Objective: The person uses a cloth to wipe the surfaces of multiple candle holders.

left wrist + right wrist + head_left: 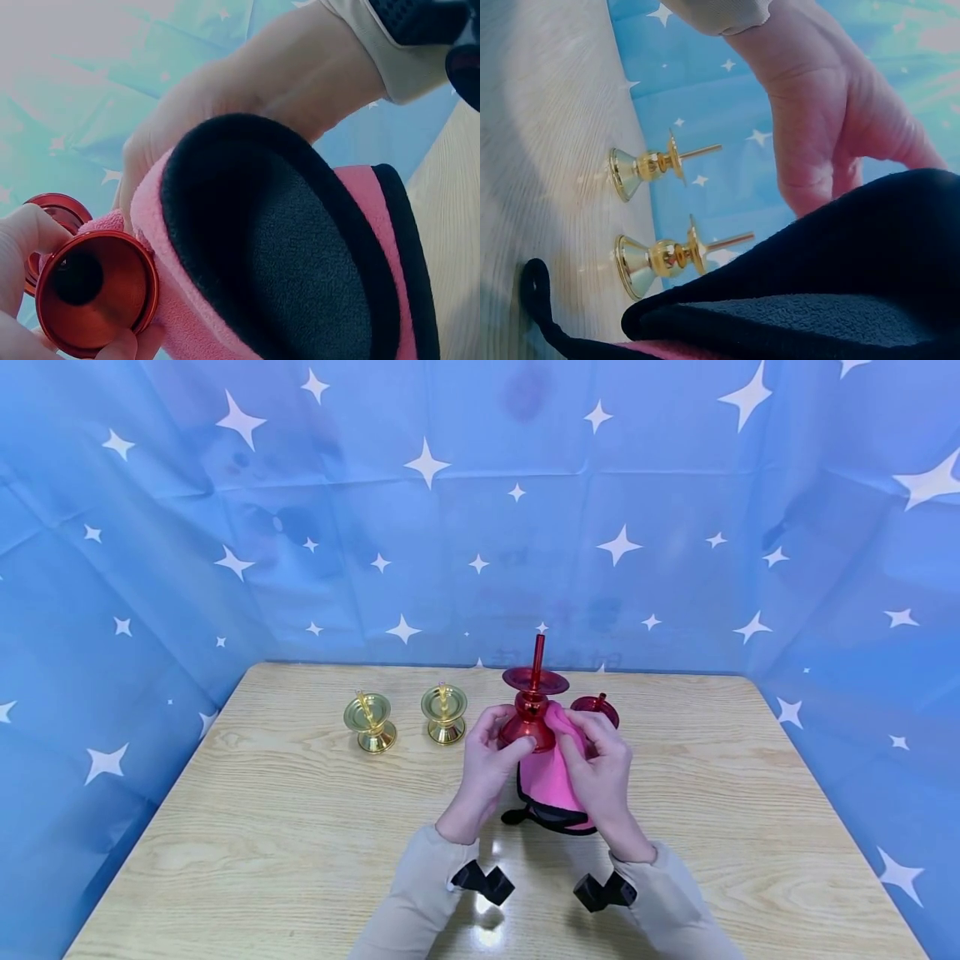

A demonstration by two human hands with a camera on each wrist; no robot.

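Observation:
My left hand [483, 768] grips a red metallic candle holder [529, 727] by its flared base, thumb across the front. The holder is raised above the table, its spike pointing up and its hollow underside facing the left wrist camera. A pink cloth [551, 777] with black edging and a grey inner side is pinched in my right hand [606, 768] and pressed against the holder's side. The cloth hangs down with a black loop at its lower corner. In the left wrist view, the cloth [300, 247] opens like a pocket beside the holder's base [97, 292].
Behind my right hand stands a second red candle holder [600, 706], partly hidden. Two gold candle holders, one farther left [375, 727] and one nearer the middle [444, 714], stand on the wooden table [300, 843]. A blue star-patterned curtain [480, 527] surrounds the table.

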